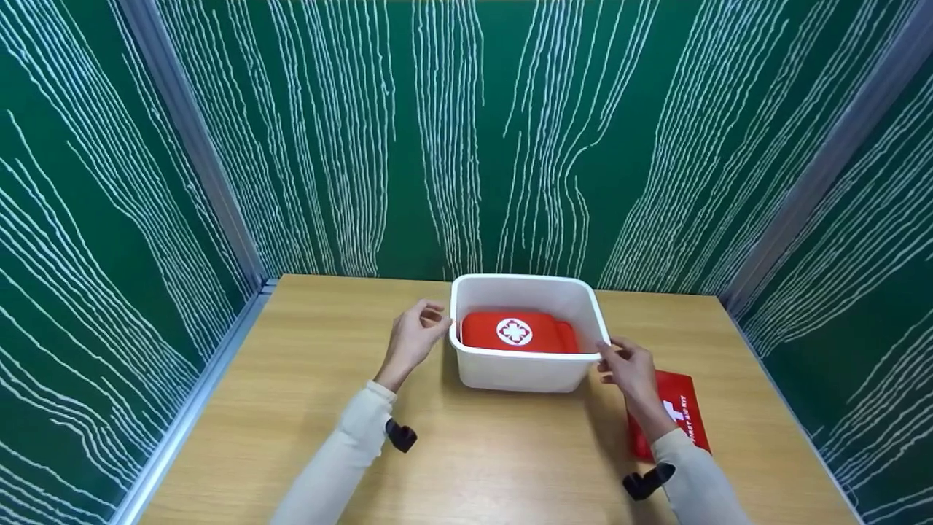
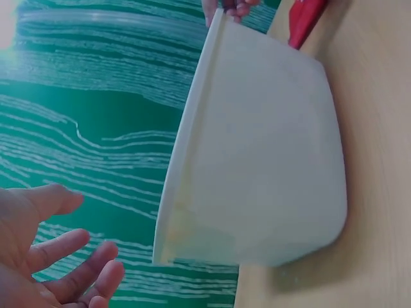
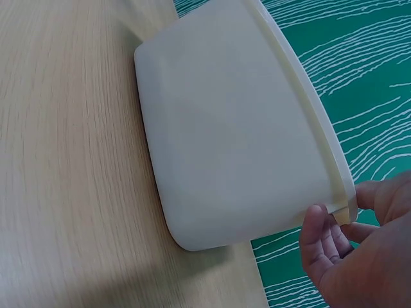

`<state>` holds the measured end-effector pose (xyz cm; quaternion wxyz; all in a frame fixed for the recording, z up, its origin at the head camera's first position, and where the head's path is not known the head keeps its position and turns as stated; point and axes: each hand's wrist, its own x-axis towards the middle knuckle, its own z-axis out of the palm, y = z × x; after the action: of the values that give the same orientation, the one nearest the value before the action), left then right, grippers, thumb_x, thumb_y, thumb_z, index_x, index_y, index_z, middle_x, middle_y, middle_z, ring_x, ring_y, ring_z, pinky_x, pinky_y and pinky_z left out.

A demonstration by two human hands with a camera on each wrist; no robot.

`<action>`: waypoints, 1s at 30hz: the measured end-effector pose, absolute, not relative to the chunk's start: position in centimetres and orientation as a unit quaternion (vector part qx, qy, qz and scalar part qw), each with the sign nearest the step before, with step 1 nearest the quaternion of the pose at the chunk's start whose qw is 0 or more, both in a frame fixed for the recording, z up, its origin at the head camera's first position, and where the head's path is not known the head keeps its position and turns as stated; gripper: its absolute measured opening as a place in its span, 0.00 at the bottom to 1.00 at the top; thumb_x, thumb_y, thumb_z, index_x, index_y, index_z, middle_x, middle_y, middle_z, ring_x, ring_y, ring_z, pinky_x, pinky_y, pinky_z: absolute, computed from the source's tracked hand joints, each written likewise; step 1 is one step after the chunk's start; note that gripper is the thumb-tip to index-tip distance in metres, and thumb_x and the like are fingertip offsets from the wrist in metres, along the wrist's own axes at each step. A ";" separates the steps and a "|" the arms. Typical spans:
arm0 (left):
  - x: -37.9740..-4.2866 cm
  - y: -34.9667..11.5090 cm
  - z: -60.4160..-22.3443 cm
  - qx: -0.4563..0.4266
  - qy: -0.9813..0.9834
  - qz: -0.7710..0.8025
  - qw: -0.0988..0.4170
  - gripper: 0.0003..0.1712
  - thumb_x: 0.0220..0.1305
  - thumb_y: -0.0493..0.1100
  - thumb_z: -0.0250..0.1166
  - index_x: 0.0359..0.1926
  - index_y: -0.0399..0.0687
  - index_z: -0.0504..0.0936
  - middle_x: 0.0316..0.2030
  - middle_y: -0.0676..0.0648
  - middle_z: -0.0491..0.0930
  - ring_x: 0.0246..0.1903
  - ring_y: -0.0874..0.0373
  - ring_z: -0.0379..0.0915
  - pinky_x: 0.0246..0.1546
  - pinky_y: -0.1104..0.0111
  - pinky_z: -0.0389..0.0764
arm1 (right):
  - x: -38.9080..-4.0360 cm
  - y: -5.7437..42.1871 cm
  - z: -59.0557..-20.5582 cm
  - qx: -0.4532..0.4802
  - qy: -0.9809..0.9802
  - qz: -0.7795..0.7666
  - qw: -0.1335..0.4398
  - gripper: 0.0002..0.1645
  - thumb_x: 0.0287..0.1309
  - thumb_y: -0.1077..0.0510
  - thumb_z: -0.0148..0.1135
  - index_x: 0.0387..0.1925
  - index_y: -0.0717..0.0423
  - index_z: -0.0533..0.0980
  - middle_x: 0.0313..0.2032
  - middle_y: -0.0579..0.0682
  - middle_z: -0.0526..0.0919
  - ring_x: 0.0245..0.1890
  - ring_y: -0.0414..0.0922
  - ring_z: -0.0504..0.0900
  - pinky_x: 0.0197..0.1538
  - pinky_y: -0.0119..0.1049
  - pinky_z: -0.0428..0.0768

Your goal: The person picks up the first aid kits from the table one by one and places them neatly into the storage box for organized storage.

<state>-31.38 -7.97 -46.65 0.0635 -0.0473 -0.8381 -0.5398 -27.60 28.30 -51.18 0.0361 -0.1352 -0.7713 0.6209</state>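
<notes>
A white plastic bin stands on the table near its back edge. Inside it lies a red pouch with a white cross emblem in a round badge. My right hand grips the bin's rim at the front right corner; in the right wrist view, the fingers curl beneath the lip. My left hand is by the rim's left side. A gap shows between the left hand and the bin in the left wrist view, its fingers loosely spread and holding nothing.
A flat red first aid kit packet lies on the wooden table at the right, partly under my right forearm. Green panels with white wavy lines wall the table at the back and both sides, with metal posts in the corners.
</notes>
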 end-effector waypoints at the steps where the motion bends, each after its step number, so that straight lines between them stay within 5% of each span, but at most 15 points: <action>1: -31.2 -8.4 -46.8 -0.050 -0.837 -0.540 0.071 0.18 0.59 0.47 0.70 0.48 0.45 0.81 0.41 0.45 0.83 0.41 0.52 0.78 0.41 0.63 0.80 | -27.6 28.3 -51.2 -0.133 -0.772 0.621 0.037 0.28 0.68 0.51 0.57 0.64 0.62 0.69 0.33 0.48 0.78 0.31 0.41 0.80 0.33 0.31 0.83; 10: -29.8 -11.5 -48.7 -0.034 -0.825 -0.553 0.112 0.16 0.60 0.45 0.69 0.47 0.44 0.81 0.40 0.44 0.83 0.40 0.52 0.79 0.42 0.60 0.80 | -27.6 28.5 -51.2 -0.138 -0.778 0.613 0.025 0.29 0.69 0.49 0.56 0.65 0.60 0.68 0.37 0.50 0.78 0.35 0.43 0.80 0.40 0.35 0.84; 30: -30.6 -7.8 -50.6 -0.024 -0.814 -0.576 0.067 0.17 0.60 0.45 0.68 0.44 0.36 0.81 0.35 0.44 0.83 0.35 0.57 0.78 0.36 0.68 0.77 | -25.9 31.1 -51.3 -0.149 -0.744 0.650 0.045 0.34 0.68 0.45 0.56 0.64 0.64 0.66 0.30 0.43 0.81 0.28 0.36 0.80 0.31 0.31 0.82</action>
<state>-30.60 -7.80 -50.64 0.0670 -0.0239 -0.8142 -0.5762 -25.89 31.08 -51.34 0.0448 -0.1492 -0.7440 0.6497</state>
